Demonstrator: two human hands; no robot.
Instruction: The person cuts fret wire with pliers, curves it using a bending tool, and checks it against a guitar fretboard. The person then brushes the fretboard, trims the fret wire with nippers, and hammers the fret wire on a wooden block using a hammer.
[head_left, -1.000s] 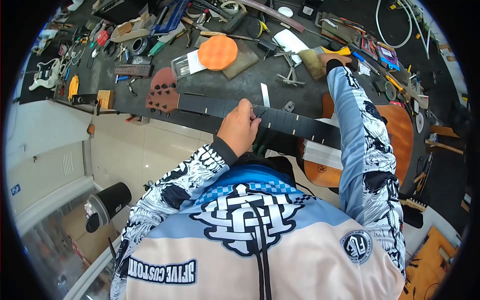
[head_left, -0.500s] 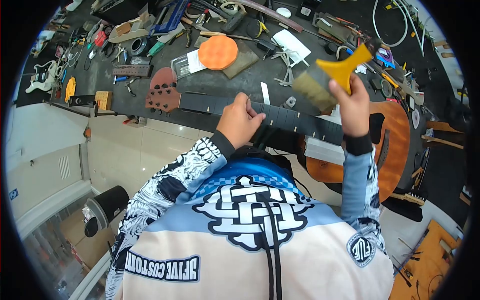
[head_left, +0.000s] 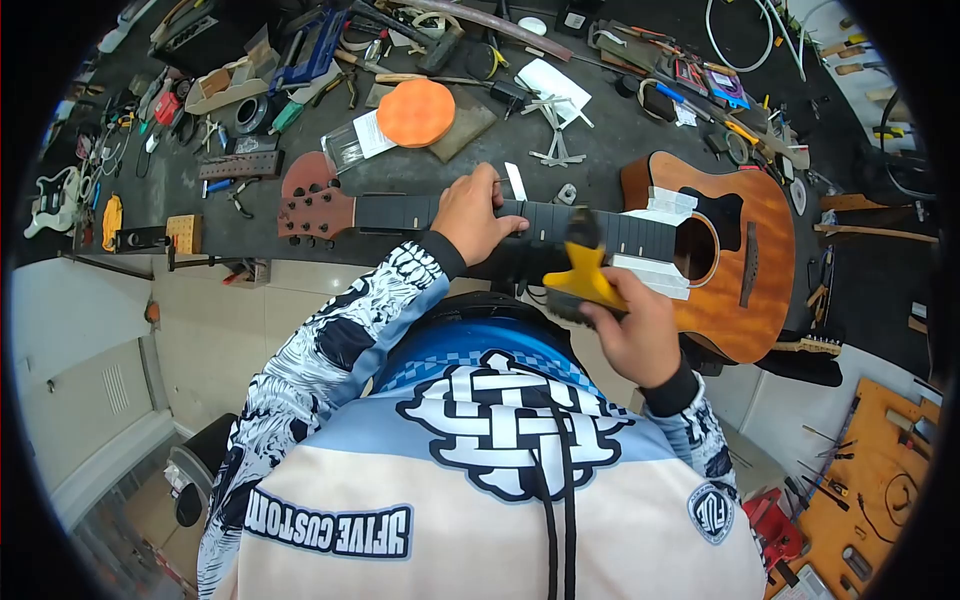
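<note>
An acoustic guitar (head_left: 775,290) lies across the bench, its headstock (head_left: 315,212) on the left and its fretboard (head_left: 560,222) dark, without strings. My left hand (head_left: 467,215) rests over the middle of the neck with its fingers curled. A thin piece seems to show at its fingertips, too small to make out. My right hand (head_left: 640,330) grips a yellow brush (head_left: 582,275) on the near side of the neck. The brush's black handle end points away from me, its bristles toward me. White masking paper (head_left: 650,275) covers the guitar top on both sides of the fretboard's end.
Beyond the neck lie an orange foam pad (head_left: 415,113), a white strip (head_left: 515,182), a small metal piece (head_left: 566,194) and a grey stand-like part (head_left: 555,140). Tools crowd the back of the bench. A white guitar body (head_left: 55,203) stands at far left.
My right hand has brought the brush from above the far side of the guitar down to the near side of the neck, turning it over. My left hand stays on the neck.
</note>
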